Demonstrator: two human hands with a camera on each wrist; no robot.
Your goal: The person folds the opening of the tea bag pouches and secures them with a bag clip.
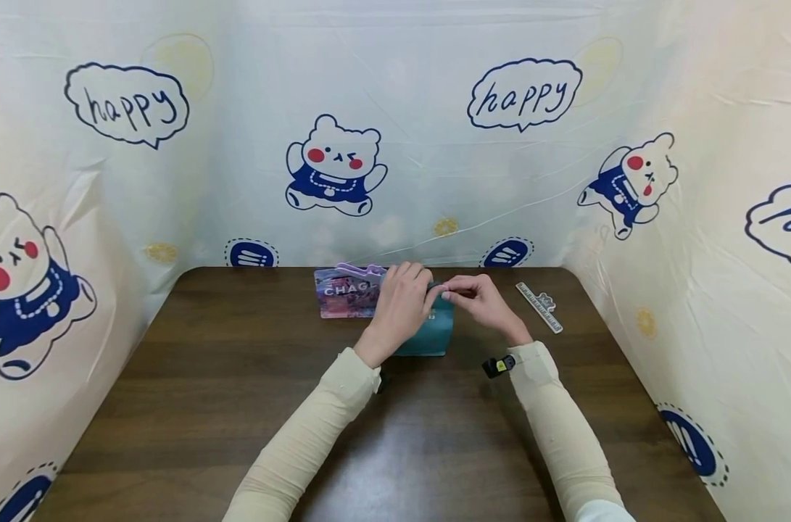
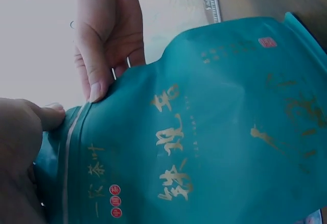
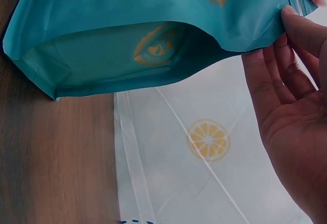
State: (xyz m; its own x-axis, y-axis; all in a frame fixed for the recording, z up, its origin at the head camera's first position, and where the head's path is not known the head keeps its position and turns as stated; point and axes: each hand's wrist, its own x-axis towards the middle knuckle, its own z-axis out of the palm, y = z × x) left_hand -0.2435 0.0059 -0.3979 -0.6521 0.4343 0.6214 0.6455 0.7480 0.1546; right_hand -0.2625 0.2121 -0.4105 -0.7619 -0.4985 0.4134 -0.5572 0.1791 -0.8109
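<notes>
A teal tea pouch (image 2: 214,112) with gold lettering stands upright on the table, its zip strip running near the top. My left hand (image 1: 403,301) grips the pouch's top edge from the left; its thumb shows at the edge of the left wrist view. At the other top corner, my right hand (image 1: 483,301) pinches the strip between thumb and fingers. In the right wrist view the right hand (image 3: 296,81) holds that corner, and the pouch's folded side gusset (image 3: 112,55) bulges out. What lies behind the left hand is partly hidden.
Left of the pouch stands a purple-blue printed pack (image 1: 344,296) with a lilac clip (image 1: 362,272) along its top. A white sealing clip (image 1: 540,308) lies to the right on the brown table (image 1: 238,406). A printed curtain (image 1: 408,181) hangs round the table's edges.
</notes>
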